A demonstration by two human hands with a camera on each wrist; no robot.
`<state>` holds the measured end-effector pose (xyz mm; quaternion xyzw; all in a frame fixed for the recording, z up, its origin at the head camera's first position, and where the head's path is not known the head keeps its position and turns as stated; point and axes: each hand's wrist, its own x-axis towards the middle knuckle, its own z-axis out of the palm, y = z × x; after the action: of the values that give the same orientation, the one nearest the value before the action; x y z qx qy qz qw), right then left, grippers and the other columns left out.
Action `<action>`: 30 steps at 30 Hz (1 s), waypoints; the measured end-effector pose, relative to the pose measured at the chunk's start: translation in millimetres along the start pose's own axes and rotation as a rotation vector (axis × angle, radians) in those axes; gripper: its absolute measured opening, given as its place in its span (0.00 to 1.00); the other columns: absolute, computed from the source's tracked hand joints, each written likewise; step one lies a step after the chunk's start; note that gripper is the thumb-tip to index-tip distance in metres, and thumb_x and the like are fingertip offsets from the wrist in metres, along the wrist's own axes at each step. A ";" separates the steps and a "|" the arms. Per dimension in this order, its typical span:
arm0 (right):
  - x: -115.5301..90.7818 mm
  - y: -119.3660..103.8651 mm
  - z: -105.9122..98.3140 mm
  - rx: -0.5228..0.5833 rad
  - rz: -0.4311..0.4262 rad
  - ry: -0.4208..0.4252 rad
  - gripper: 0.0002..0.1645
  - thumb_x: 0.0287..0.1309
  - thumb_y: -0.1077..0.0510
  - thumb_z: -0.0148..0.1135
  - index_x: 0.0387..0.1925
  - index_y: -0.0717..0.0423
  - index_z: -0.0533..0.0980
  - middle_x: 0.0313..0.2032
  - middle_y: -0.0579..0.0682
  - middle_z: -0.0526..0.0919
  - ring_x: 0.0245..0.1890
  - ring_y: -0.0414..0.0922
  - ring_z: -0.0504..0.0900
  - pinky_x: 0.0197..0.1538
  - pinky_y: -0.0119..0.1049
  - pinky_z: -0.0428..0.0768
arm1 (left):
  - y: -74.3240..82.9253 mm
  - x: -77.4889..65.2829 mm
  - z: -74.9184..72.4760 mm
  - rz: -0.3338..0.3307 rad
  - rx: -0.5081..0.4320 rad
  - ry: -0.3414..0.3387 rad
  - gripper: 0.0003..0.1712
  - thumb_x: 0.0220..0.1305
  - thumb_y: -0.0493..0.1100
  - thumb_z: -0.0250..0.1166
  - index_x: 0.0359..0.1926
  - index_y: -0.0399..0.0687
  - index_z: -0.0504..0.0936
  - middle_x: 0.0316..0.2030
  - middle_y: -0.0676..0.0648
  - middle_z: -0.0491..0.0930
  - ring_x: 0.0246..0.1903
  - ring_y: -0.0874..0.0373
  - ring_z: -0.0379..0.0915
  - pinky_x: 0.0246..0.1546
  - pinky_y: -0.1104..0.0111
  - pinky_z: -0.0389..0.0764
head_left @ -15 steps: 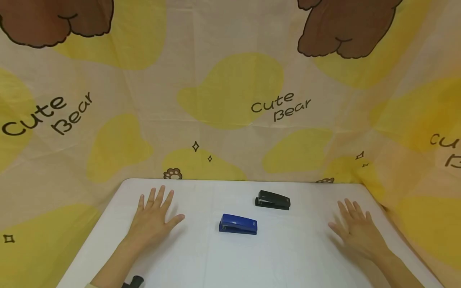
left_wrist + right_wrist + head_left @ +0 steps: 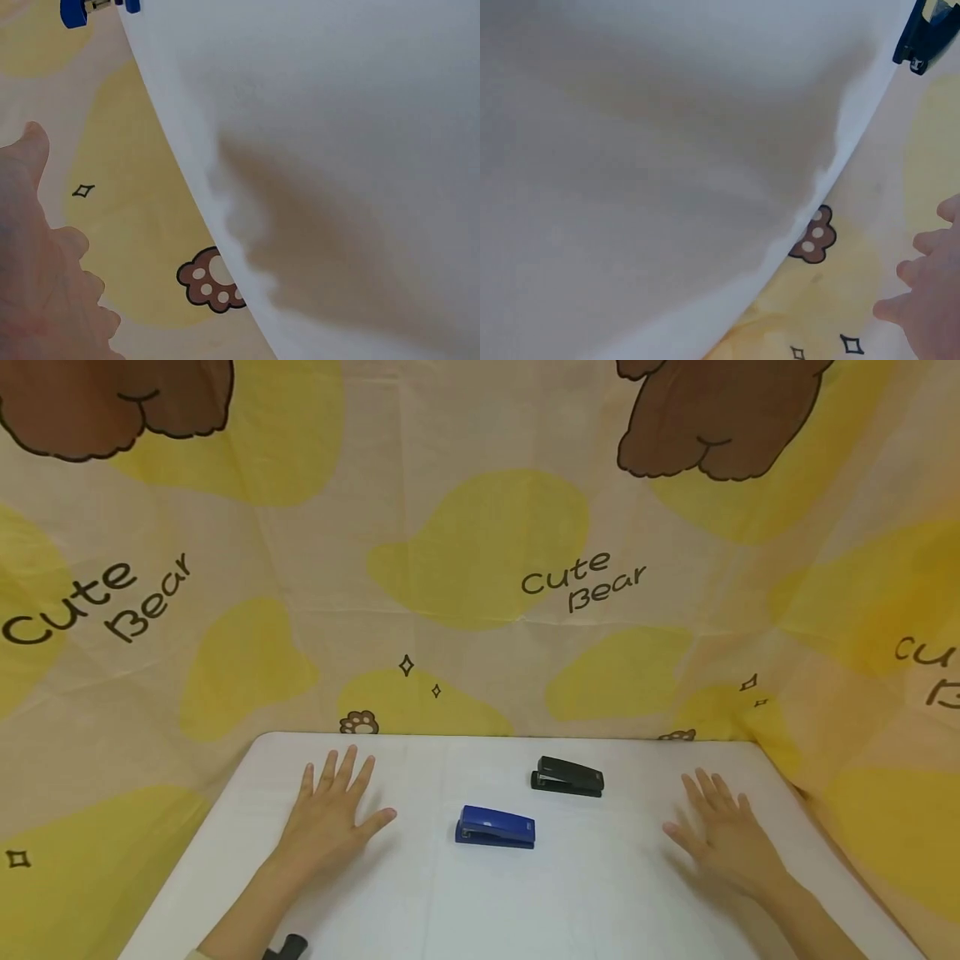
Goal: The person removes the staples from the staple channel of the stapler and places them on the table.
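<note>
Head view: left hand (image 2: 326, 822) and right hand (image 2: 731, 843) over white surface (image 2: 480, 906), one each side, both grips released, fingers straight and spread. Blue stapler (image 2: 496, 827) lies on surface between them, nearer left hand, not touching. Black stapler (image 2: 567, 777) sits farther back and right of it, apart, nearer right hand. Dark object (image 2: 288, 947) at bottom edge, cut off, can't tell what. Yellow-patterned cloth (image 2: 450, 568) behind.

Left wrist view: left hand at left edge, partly cropped; blue stapler's end at top left. Hand shadow (image 2: 307, 240) on surface.

Right wrist view: right hand at right edge, fingers apart; black stapler cropped at top right corner, apart from hand.
</note>
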<state>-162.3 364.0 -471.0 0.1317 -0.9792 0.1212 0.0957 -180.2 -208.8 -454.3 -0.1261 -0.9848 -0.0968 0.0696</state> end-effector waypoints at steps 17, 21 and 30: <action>23.0 -58.1 1.5 0.066 -0.034 -0.044 0.55 0.67 0.35 0.65 0.79 0.65 0.57 0.79 0.69 0.54 0.79 0.69 0.49 0.74 0.71 0.46 | 29.8 9.5 3.7 0.040 -0.043 0.035 0.55 0.69 0.75 0.57 0.81 0.44 0.59 0.81 0.34 0.49 0.80 0.33 0.38 0.75 0.36 0.37; 28.3 -70.7 6.9 0.078 -0.051 -0.039 0.56 0.64 0.35 0.68 0.78 0.65 0.59 0.79 0.68 0.55 0.78 0.69 0.52 0.72 0.73 0.51 | 35.9 11.9 6.1 0.044 -0.053 0.027 0.55 0.68 0.75 0.59 0.81 0.44 0.59 0.81 0.35 0.49 0.80 0.34 0.38 0.75 0.36 0.37; 34.7 -96.6 24.1 0.127 -0.072 -0.067 0.59 0.60 0.36 0.73 0.79 0.62 0.59 0.79 0.63 0.57 0.77 0.65 0.58 0.73 0.68 0.55 | 51.8 16.9 12.5 0.077 -0.098 0.000 0.55 0.67 0.73 0.62 0.81 0.43 0.59 0.81 0.36 0.51 0.80 0.35 0.39 0.74 0.34 0.36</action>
<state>-171.7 259.2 -465.8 0.1766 -0.9669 0.1749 0.0586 -184.2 -153.1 -454.7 -0.1670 -0.9734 -0.1423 0.0668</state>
